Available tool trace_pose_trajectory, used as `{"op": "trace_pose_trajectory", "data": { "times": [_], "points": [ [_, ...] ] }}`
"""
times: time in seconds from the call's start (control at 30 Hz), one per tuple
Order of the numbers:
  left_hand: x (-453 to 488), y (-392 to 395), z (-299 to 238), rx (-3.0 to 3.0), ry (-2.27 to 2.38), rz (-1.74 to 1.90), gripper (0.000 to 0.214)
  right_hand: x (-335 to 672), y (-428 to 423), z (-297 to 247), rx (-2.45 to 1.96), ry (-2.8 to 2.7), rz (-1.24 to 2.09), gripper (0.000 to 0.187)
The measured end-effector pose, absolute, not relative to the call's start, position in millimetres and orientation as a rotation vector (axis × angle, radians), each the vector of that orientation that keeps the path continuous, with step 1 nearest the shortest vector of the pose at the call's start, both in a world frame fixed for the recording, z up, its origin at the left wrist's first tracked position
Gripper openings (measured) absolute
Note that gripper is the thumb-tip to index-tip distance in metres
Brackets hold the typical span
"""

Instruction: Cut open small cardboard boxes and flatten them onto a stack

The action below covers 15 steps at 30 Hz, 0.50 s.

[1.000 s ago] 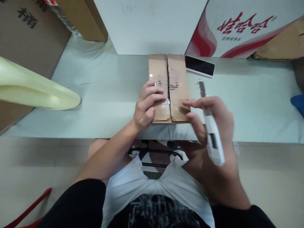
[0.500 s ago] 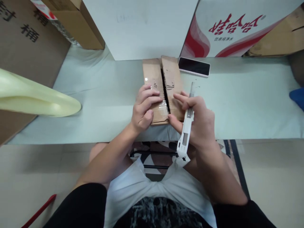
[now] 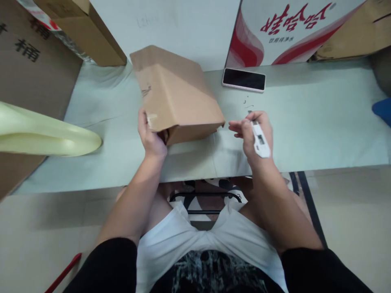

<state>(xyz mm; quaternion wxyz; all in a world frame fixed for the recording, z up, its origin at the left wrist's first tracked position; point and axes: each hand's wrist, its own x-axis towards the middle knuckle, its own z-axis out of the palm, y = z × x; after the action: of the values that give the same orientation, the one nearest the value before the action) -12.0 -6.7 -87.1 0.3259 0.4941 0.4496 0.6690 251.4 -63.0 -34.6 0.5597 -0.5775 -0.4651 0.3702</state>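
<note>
A: How are the fingers set?

B: The fingers of the left hand [image 3: 152, 140] are clamped on the left side of a cardboard box [image 3: 191, 87]. The fingers of the right hand [image 3: 258, 132] are wrapped round a white utility knife [image 3: 261, 143], and some fingertips are pointed towards the box, just apart from its near right corner.

A: And where is the box?

B: It is held tilted, reaching rightward and away from the left fingers, over the bench [image 3: 308, 118]. Whether its underside is rested there cannot be told. A dark opening is seen right beside the left fingers.

A: How would it be expected to handle?

B: As light and fairly stiff, since it is steadied by one hand, though its contents are hidden. The flap by the left fingers would probably be bent easily at its fold. Little slip is expected on dry cardboard.

A: Where is it best held?

B: On the solid walls, with the palm laid flat; if only the flap were pinched, the box could be swung or torn. The knife should be kept turned away from the left fingers.

A: What is found farther out?

B: A phone [image 3: 244, 79] is laid beyond the right fingers, and a white carton [image 3: 183, 28] is stood beyond the left.
</note>
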Motion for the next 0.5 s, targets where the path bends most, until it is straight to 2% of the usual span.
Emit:
{"op": "trace_pose_trajectory", "data": {
  "times": [0.2,0.33,0.5],
  "points": [
    [-28.5,-2.6,-110.6,1.373,1.077,1.497,0.061,250.8,-56.6,-62.1,-1.519,-1.227,1.037,0.036],
    [-29.7,-14.5,-101.0,1.521,1.066,1.348,0.067,246.5,-57.0,-60.9,-1.359,-1.228,1.033,0.042],
    [-29.3,-22.9,-82.0,1.724,0.983,1.142,0.052,249.0,-54.6,-60.7,-1.269,-1.214,0.851,0.051]
  ]
}}
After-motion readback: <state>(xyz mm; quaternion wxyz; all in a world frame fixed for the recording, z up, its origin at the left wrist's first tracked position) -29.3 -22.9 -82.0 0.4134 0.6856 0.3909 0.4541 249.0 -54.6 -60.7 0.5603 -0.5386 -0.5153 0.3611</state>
